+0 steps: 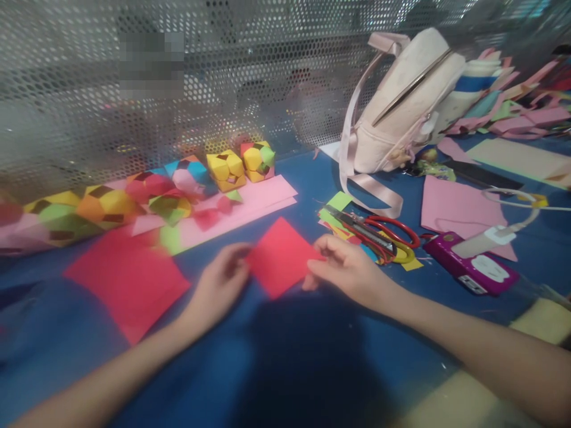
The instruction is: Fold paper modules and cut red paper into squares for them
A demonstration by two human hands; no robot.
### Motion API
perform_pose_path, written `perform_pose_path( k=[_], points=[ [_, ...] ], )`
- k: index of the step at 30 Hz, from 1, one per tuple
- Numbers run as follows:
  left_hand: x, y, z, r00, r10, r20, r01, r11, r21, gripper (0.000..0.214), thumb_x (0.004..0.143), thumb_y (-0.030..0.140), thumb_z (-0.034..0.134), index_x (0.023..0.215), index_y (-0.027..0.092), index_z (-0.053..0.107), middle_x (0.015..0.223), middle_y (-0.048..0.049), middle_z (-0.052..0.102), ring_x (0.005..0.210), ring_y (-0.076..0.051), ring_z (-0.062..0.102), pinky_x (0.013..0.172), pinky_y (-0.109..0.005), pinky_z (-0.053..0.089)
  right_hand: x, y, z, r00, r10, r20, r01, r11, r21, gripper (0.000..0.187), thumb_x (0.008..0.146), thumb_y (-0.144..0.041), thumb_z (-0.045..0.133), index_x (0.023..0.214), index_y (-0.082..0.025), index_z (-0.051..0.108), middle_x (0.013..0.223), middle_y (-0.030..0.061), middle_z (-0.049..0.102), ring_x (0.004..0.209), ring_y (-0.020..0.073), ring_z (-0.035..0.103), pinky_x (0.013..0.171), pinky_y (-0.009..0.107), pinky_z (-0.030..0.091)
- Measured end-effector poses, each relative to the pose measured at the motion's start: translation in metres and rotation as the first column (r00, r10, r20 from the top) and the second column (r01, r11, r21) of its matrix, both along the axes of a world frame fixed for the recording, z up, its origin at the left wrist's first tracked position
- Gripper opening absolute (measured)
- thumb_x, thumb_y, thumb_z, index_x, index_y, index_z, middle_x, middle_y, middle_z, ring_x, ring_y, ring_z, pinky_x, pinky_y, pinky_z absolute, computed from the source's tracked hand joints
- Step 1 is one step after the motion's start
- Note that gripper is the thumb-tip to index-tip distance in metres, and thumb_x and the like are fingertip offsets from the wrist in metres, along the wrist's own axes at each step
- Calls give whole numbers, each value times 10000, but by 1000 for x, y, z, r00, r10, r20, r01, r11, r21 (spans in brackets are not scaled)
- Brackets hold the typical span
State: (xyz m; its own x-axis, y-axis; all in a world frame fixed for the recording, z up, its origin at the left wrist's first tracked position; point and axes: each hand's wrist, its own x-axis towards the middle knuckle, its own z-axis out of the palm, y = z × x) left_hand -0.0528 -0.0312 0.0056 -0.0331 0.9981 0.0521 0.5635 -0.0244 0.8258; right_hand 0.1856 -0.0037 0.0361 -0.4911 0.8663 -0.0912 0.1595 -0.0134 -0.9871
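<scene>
A small red square of paper (281,258) is held corner-up between my two hands, just over the blue table. My left hand (226,274) pinches its left corner, the fingertips partly behind the sheet. On the opposite corner, my right hand (338,267) has thumb and fingers closed. To the left of my left hand lies a larger red paper sheet (129,279), flat and blurred. Beyond the hands runs a row of folded paper balls in several colours, among them a yellow one (225,169), beside pink paper strips (263,202).
Right of my hands, scissors (395,235) and a craft knife (357,226) lie on paper scraps. A purple device (473,267) with a white cable sits farther right, near pink paper (459,208). A pale backpack (401,101) leans against the perforated metal panel (285,65) at the back.
</scene>
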Motion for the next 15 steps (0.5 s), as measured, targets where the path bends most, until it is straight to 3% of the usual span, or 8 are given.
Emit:
perform_pose_path(
  k=[4,8,13,15],
  points=[
    [1,-3,2,1000,-24,17,24,999,-41,368,843,382,506,1134,171,585,875,-48,646,761,-172,626,717,-325,514,2,7,-5,996,-86,-22,87,995,42,182,820,-357,571,827,-220,452,601,-9,682,578,158,677,612,304,550],
    [6,-7,8,997,-75,29,77,995,-68,366,813,410,552,1097,183,594,889,-46,664,790,-179,637,748,-337,522,5,17,-11,982,-180,-48,186,968,167,161,825,-345,583,863,-203,518,612,-27,638,569,140,656,597,282,543],
    [11,-3,18,989,-12,146,12,1000,6,535,723,390,648,1204,192,521,1061,-72,670,857,-181,644,766,-344,536,4,19,-16,992,-124,37,104,932,349,83,845,-262,540,841,-190,580,681,-15,637,646,129,639,645,273,534],
    [14,-2,22,980,-17,197,23,999,-30,572,704,382,674,1220,183,531,1059,-80,675,847,-190,653,738,-335,544,1,15,-14,992,-91,83,49,911,410,88,845,-239,543,870,-187,609,760,2,674,711,132,645,695,276,534]
  ],
)
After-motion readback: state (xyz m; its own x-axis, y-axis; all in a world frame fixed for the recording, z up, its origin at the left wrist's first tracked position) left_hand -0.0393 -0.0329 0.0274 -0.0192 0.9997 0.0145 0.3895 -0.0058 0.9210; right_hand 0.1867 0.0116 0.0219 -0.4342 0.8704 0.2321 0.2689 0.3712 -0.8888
